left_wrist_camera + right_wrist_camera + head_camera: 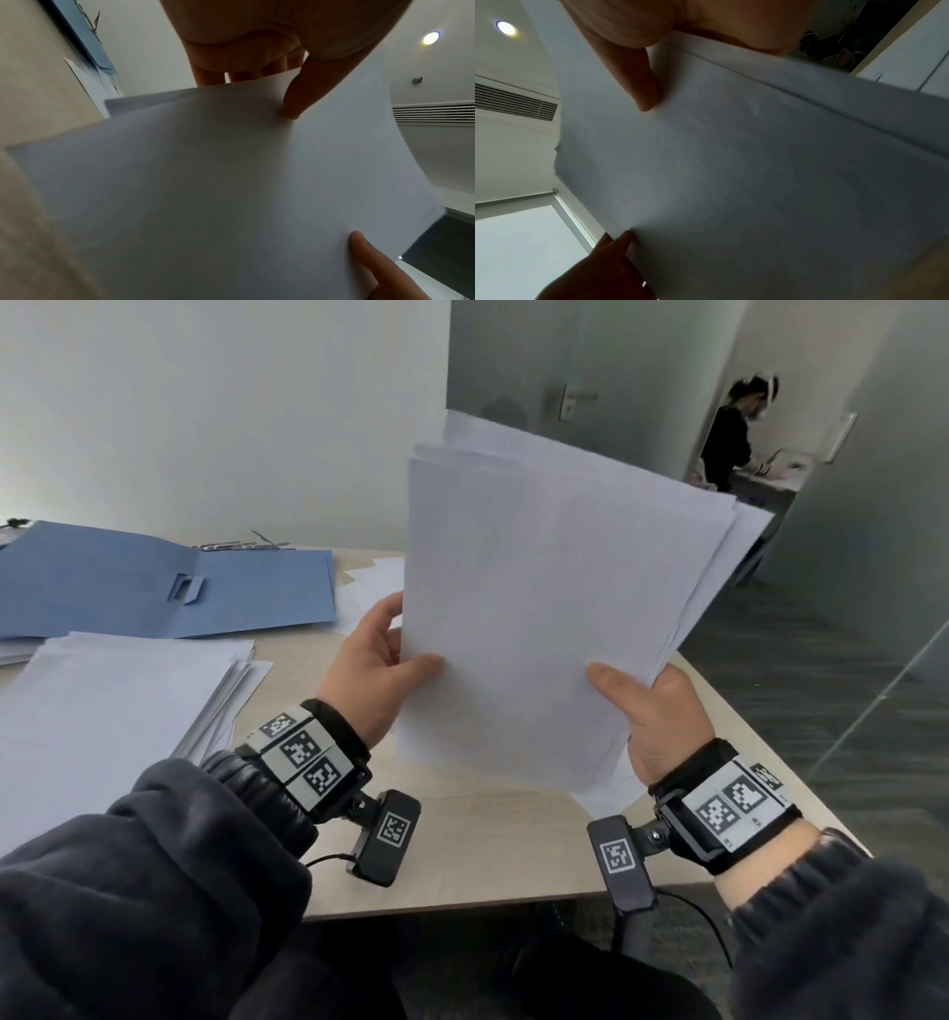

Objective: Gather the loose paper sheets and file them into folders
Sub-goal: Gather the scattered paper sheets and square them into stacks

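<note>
I hold a stack of white paper sheets (544,608) upright above the table, its top edges fanned and uneven. My left hand (380,670) pinches the stack's left edge, thumb on the front and fingers behind. At the lower right edge my right hand (652,706) grips it the same way. The stack (205,182) fills the left wrist view, and the stack (757,172) fills the right wrist view too. An open blue folder (164,588) lies flat at the back left of the table. Another pile of white sheets (113,706) rests in front of it.
The light wooden table (462,845) ends just right of my right wrist, with dark carpet beyond. A few loose sheets (375,582) lie behind the held stack. A glass partition stands at the right. A person (729,439) in black works in the far room.
</note>
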The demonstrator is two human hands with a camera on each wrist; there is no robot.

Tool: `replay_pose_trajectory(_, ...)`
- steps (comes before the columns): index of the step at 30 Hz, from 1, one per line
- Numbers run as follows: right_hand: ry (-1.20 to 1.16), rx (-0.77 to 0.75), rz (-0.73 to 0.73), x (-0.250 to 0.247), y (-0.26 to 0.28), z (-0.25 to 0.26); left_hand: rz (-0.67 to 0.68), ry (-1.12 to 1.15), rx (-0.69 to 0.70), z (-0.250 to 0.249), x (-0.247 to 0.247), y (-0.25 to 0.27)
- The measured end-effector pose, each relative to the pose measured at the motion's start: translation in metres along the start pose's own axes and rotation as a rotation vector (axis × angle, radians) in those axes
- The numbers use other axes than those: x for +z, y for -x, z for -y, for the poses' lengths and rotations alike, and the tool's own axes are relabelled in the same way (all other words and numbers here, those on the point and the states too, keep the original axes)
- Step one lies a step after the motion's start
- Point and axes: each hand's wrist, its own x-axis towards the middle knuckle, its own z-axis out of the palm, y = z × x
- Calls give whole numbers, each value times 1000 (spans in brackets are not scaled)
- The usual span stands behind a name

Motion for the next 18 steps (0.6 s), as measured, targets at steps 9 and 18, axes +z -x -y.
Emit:
replay_pose_trajectory(9, 210, 133, 69, -2, 10, -26, 185, -73, -389, 23, -9, 13)
replay_pose_trajectory(18, 361, 375, 38, -12, -15, -31, 70, 58, -569, 41, -3, 5)
